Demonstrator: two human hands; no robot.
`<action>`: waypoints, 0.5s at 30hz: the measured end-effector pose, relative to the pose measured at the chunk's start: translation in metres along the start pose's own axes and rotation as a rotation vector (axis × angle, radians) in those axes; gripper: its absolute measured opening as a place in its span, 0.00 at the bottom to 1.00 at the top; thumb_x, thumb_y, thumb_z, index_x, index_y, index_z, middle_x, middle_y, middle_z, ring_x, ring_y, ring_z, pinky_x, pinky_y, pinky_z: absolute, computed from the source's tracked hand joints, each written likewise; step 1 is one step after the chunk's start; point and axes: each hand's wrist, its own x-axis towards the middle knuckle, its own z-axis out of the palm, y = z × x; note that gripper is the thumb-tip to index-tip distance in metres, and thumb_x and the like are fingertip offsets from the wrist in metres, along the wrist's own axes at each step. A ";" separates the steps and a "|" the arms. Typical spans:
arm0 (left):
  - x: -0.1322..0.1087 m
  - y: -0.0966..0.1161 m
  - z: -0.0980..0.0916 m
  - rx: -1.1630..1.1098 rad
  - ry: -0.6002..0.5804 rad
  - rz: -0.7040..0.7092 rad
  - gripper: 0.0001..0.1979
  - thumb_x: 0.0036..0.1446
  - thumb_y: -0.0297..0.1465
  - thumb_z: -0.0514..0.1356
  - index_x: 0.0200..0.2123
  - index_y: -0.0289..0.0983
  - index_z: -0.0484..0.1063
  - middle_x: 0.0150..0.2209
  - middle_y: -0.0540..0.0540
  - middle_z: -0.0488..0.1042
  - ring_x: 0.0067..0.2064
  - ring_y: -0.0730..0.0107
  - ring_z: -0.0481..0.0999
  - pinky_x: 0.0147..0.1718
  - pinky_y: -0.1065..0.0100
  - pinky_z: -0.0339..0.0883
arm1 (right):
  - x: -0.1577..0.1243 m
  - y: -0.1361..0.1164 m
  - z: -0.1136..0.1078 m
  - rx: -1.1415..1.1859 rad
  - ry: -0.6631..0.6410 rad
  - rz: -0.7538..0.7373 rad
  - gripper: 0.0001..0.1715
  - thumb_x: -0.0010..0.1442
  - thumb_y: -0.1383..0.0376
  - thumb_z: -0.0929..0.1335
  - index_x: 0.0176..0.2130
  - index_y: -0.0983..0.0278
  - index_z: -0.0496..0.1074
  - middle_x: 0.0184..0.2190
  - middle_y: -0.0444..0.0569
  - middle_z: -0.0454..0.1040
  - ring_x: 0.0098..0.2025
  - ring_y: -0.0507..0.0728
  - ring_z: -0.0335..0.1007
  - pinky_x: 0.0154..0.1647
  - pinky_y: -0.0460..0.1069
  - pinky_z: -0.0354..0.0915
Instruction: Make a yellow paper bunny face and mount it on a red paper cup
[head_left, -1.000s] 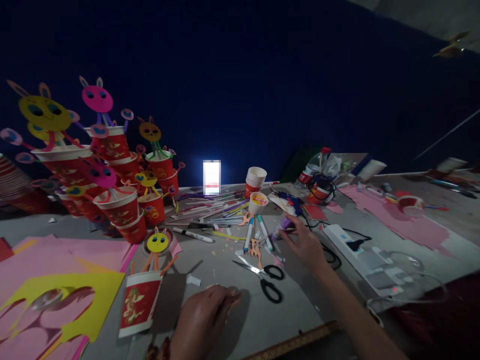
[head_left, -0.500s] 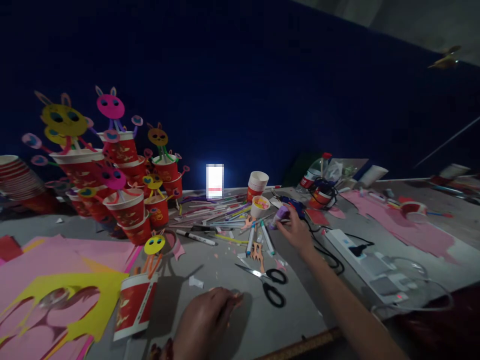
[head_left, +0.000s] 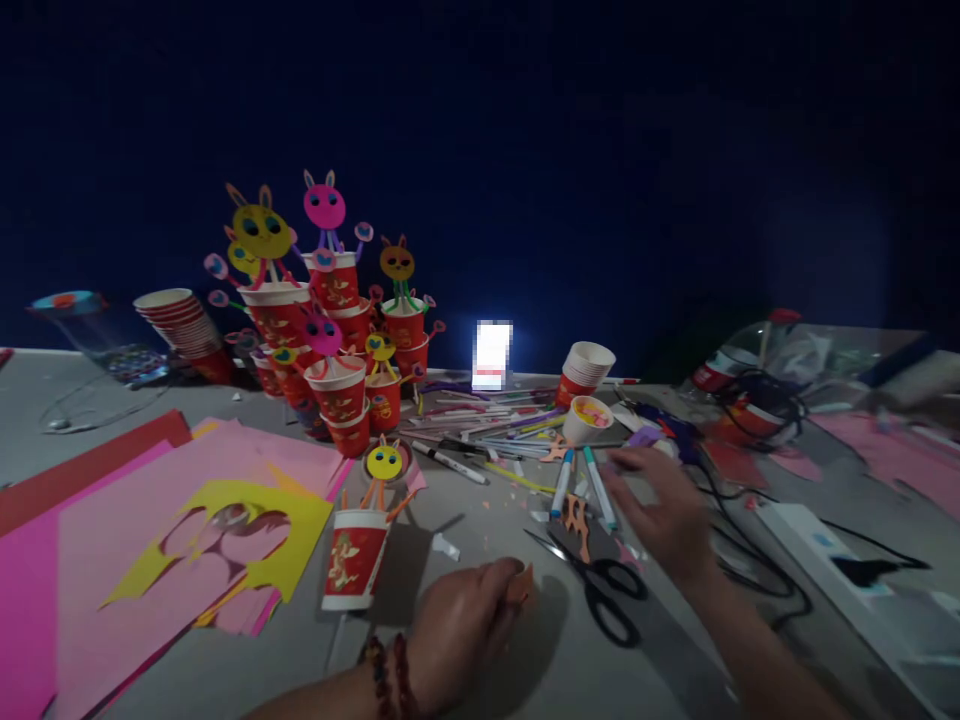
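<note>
My left hand [head_left: 469, 622], with beaded bracelets at its wrist, pinches a small orange paper piece [head_left: 523, 586] above the table's front part. Over the table to the right, my right hand [head_left: 664, 508] is blurred, its fingers apart and nothing seen between them. A purple glue stick [head_left: 646, 437] lies just behind it. Between the hands are black-handled scissors [head_left: 600, 585], an orange paper cutout [head_left: 577, 525] and two markers [head_left: 598, 487]. A red cup with a yellow bunny figure [head_left: 356, 560] stands left of my left hand.
Decorated cups [head_left: 337, 385] are stacked at the back left, near pink and yellow paper sheets [head_left: 150, 545]. Pens and sticks [head_left: 487, 425] lie behind the hands, beside a small cup of paper bits [head_left: 587, 420]. Black cables and a white power strip [head_left: 840, 570] are at the right.
The view has turned left. My right hand has let go of the purple glue stick and come nearer. The orange piece in my left hand shows more clearly.
</note>
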 end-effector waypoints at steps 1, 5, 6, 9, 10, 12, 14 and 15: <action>0.000 0.001 -0.002 0.007 -0.006 0.017 0.17 0.58 0.24 0.57 0.51 0.41 0.67 0.40 0.45 0.81 0.39 0.59 0.81 0.35 0.68 0.68 | 0.004 -0.020 0.010 0.094 -0.165 -0.068 0.07 0.64 0.63 0.67 0.41 0.62 0.73 0.37 0.54 0.77 0.42 0.61 0.74 0.46 0.56 0.69; -0.001 0.004 -0.006 0.011 -0.014 0.050 0.11 0.60 0.25 0.56 0.46 0.40 0.69 0.37 0.46 0.81 0.37 0.62 0.80 0.34 0.70 0.68 | 0.020 -0.090 0.072 0.323 -0.674 -0.361 0.09 0.64 0.67 0.66 0.43 0.63 0.74 0.40 0.51 0.79 0.43 0.57 0.73 0.45 0.49 0.68; -0.001 0.003 -0.006 0.036 -0.015 0.050 0.09 0.61 0.26 0.56 0.45 0.40 0.70 0.36 0.46 0.81 0.36 0.62 0.80 0.33 0.70 0.68 | 0.024 -0.102 0.087 0.257 -0.730 -0.418 0.09 0.64 0.66 0.66 0.44 0.63 0.75 0.40 0.51 0.79 0.43 0.57 0.73 0.44 0.49 0.68; -0.001 0.001 -0.005 0.148 -0.026 0.049 0.07 0.61 0.28 0.57 0.43 0.39 0.70 0.34 0.45 0.80 0.34 0.61 0.80 0.30 0.69 0.67 | 0.041 -0.127 0.126 0.058 -0.854 -0.578 0.12 0.62 0.65 0.68 0.45 0.68 0.74 0.42 0.56 0.78 0.45 0.61 0.71 0.44 0.52 0.66; -0.001 0.000 -0.004 0.171 -0.033 0.054 0.07 0.61 0.28 0.57 0.43 0.39 0.70 0.33 0.46 0.80 0.33 0.61 0.80 0.30 0.69 0.67 | 0.047 -0.132 0.135 0.041 -0.869 -0.605 0.11 0.63 0.66 0.67 0.44 0.69 0.75 0.42 0.57 0.78 0.44 0.61 0.72 0.44 0.52 0.66; -0.001 -0.002 -0.003 0.191 -0.042 0.067 0.06 0.59 0.27 0.59 0.41 0.38 0.70 0.33 0.46 0.80 0.33 0.61 0.80 0.29 0.70 0.67 | 0.057 -0.138 0.149 0.035 -0.889 -0.634 0.11 0.64 0.70 0.64 0.42 0.70 0.75 0.39 0.58 0.78 0.42 0.61 0.72 0.42 0.52 0.65; -0.001 -0.002 -0.002 0.166 -0.028 0.084 0.06 0.59 0.27 0.59 0.41 0.38 0.70 0.33 0.45 0.80 0.32 0.61 0.80 0.30 0.70 0.67 | 0.065 -0.140 0.158 0.031 -0.906 -0.638 0.11 0.63 0.73 0.63 0.39 0.71 0.75 0.38 0.59 0.78 0.41 0.60 0.73 0.40 0.51 0.64; -0.002 -0.003 -0.002 0.145 -0.012 0.089 0.06 0.58 0.27 0.59 0.40 0.38 0.70 0.33 0.45 0.80 0.32 0.61 0.80 0.30 0.69 0.68 | 0.068 -0.140 0.160 0.035 -0.913 -0.631 0.12 0.63 0.74 0.63 0.39 0.71 0.76 0.37 0.60 0.78 0.41 0.60 0.73 0.39 0.51 0.64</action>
